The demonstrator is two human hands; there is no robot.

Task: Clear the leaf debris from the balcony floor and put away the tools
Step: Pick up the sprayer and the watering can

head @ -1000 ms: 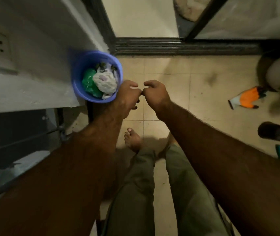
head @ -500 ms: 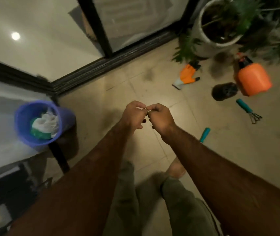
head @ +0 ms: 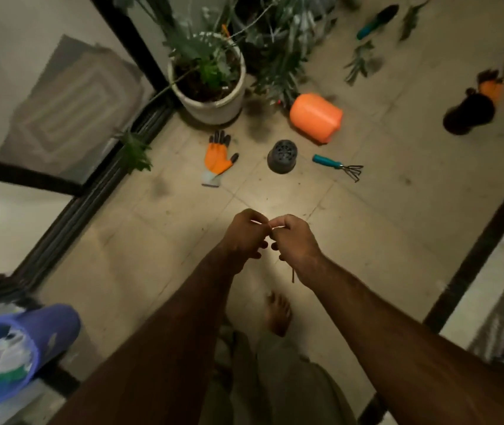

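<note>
While the left hand [head: 244, 236] curls against it, fingers [head: 283, 223] of the right hand [head: 298, 243] pinch a thin stem [head: 293, 276].

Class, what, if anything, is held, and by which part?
The right hand grips a thin twig by its upper part, lower end dangling; whether the left hand pinches it is unclear.

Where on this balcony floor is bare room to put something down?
Bare tiles lie between the orange glove, the door track and the bare foot, and right of the hand rake to the dark border strip. Crowded around the white planter, orange container and cut leaves.
</note>
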